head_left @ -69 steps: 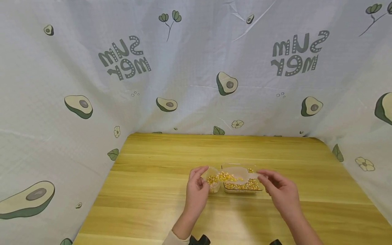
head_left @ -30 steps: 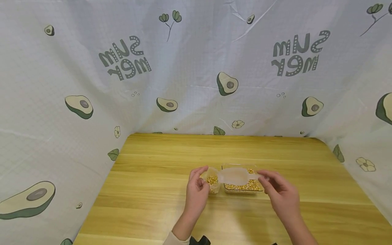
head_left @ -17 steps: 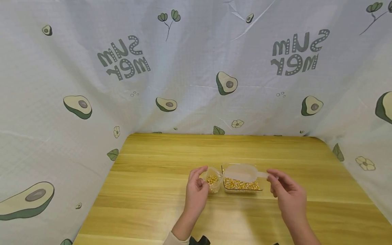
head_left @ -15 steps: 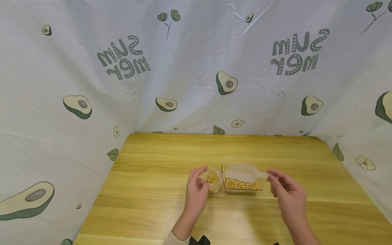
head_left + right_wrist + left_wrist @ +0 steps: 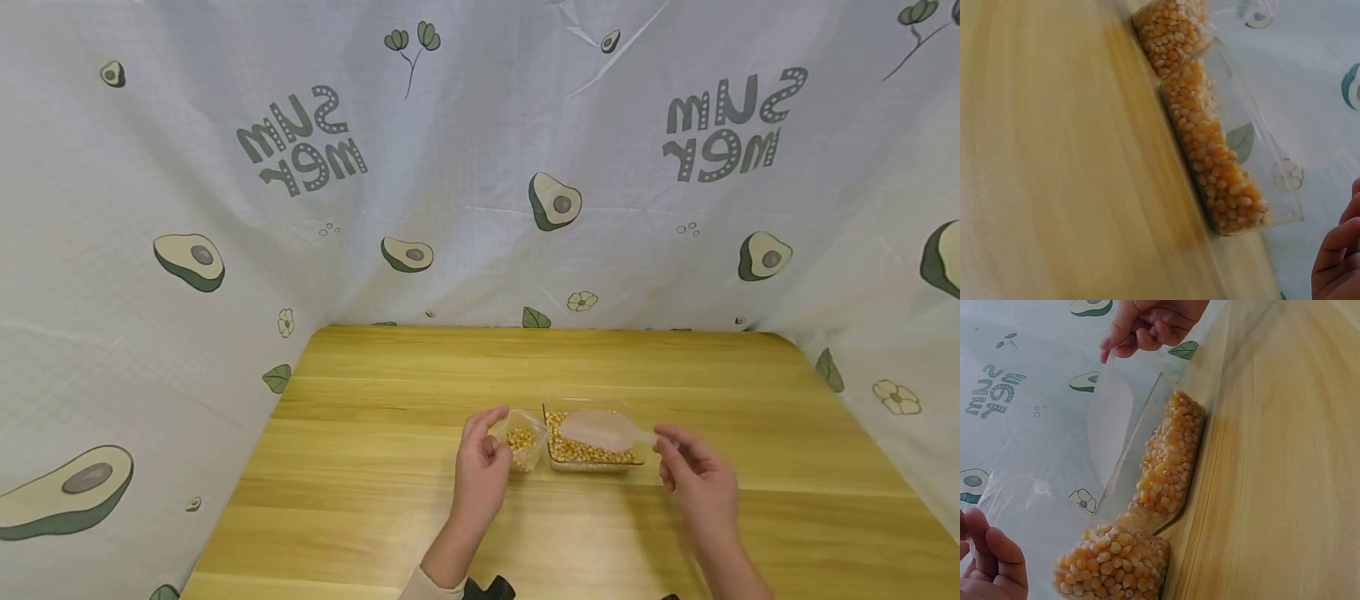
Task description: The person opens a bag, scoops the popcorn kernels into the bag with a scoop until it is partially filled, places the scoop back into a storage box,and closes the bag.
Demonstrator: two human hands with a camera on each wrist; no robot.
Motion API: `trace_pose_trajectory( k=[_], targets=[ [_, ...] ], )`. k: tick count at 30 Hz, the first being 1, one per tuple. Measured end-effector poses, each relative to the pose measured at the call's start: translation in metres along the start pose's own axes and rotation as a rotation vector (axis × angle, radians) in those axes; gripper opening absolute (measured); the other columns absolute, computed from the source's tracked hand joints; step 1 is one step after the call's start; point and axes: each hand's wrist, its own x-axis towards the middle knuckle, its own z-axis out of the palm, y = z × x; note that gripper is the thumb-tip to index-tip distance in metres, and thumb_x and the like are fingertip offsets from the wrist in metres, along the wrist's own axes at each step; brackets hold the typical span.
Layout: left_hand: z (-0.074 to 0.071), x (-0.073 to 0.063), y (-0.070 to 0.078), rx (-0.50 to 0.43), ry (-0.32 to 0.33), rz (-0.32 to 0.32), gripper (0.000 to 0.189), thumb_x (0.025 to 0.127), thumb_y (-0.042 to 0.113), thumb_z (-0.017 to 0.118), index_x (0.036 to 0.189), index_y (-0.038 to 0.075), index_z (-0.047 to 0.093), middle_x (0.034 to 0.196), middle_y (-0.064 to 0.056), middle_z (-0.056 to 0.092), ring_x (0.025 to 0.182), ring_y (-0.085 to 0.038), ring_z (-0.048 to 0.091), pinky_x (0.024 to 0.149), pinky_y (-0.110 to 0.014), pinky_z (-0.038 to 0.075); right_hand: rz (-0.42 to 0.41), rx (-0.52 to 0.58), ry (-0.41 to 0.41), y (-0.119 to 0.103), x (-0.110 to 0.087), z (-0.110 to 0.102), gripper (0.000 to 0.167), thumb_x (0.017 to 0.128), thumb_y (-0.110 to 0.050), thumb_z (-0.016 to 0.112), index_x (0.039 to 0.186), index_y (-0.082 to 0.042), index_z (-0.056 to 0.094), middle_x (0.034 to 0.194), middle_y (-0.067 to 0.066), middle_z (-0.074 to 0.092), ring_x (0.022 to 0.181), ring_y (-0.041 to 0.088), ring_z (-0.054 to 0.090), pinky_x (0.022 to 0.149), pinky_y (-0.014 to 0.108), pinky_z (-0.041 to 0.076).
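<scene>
My left hand [image 5: 480, 477] pinches the rim of a clear plastic bag [image 5: 535, 427], which stands on the table with corn kernels [image 5: 1110, 565] in its bottom. Just right of the bag is a rectangular glass container [image 5: 596, 467], partly filled with corn kernels [image 5: 1200, 144]. Between thumb and fingers, my right hand [image 5: 703, 487] holds a translucent white scoop [image 5: 598, 431] by its handle. The scoop hangs above the container, its bowl pointing left. In the left wrist view the scoop [image 5: 1110, 415] is clear of the kernels; its inside is hidden there.
The wooden table [image 5: 375, 500] extends around the bag and container. A pale curtain [image 5: 465, 167] printed with avocados encloses its back and sides. Part of a black object [image 5: 491, 588] shows at the left wrist.
Kernels slid from the scoop into the bag, and the scoop emptied. My right hand then drew it rightward off the bag and lowered it over the container. My left hand stayed put.
</scene>
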Motion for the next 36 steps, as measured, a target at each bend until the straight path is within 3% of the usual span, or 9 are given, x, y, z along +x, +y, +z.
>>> trace_pose_trajectory(
  k=[9,16,24,29,33,36],
  targets=[
    [0.000,0.000,-0.002,0.001,0.005,0.000,0.050,0.091,-0.010,0.045,0.133,0.012,0.061,0.131,-0.009,0.051,0.058,-0.001,0.037,0.051,-0.013,0.034,0.150,-0.089,0.017,0.020,0.005,-0.002,0.025,0.094,-0.023,0.070,0.116,-0.010,0.071,0.080,-0.010,0.064,0.060,0.003,0.049,0.051,0.018,0.044],
    [-0.001,-0.002,-0.002,-0.007,-0.016,-0.008,0.049,0.093,-0.008,0.044,0.135,0.013,0.059,0.133,-0.009,0.051,0.054,-0.001,0.035,0.048,-0.014,0.033,0.154,-0.140,0.030,0.029,0.006,-0.004,0.021,0.094,-0.024,0.070,0.113,-0.014,0.072,0.076,-0.011,0.060,0.059,0.004,0.049,0.049,0.019,0.043],
    [-0.004,-0.002,-0.003,-0.018,-0.033,0.003,0.041,0.100,0.000,0.046,0.136,0.016,0.059,0.133,-0.012,0.051,0.052,-0.001,0.037,0.048,-0.014,0.034,0.091,-0.207,0.027,0.035,0.005,-0.006,0.026,0.094,-0.024,0.069,0.117,-0.011,0.071,0.077,-0.015,0.059,0.060,0.004,0.049,0.050,0.019,0.044],
    [-0.008,0.000,-0.005,-0.003,-0.040,0.017,0.034,0.104,0.011,0.049,0.137,0.010,0.057,0.134,-0.011,0.050,0.055,-0.001,0.042,0.048,-0.015,0.038,0.040,-0.347,0.043,0.035,0.003,-0.008,0.035,0.099,-0.030,0.062,0.127,-0.011,0.066,0.092,-0.025,0.059,0.077,-0.001,0.051,0.061,0.016,0.045],
    [-0.013,0.002,-0.007,0.063,-0.031,0.063,0.037,0.103,0.020,0.053,0.137,0.004,0.056,0.133,-0.013,0.051,0.063,-0.001,0.045,0.056,-0.015,0.042,-0.068,-0.521,0.090,0.030,0.001,-0.010,0.034,0.101,-0.030,0.058,0.131,-0.015,0.065,0.109,-0.025,0.054,0.094,-0.005,0.045,0.073,0.013,0.040],
    [-0.017,0.003,-0.010,0.160,-0.015,0.087,0.036,0.102,0.022,0.056,0.134,0.006,0.059,0.129,-0.012,0.055,0.078,-0.005,0.048,0.068,-0.018,0.043,-0.219,-0.599,0.104,0.023,0.000,-0.006,0.030,0.099,-0.021,0.060,0.127,-0.014,0.068,0.118,-0.009,0.056,0.100,-0.008,0.038,0.079,0.018,0.035]
  ],
)
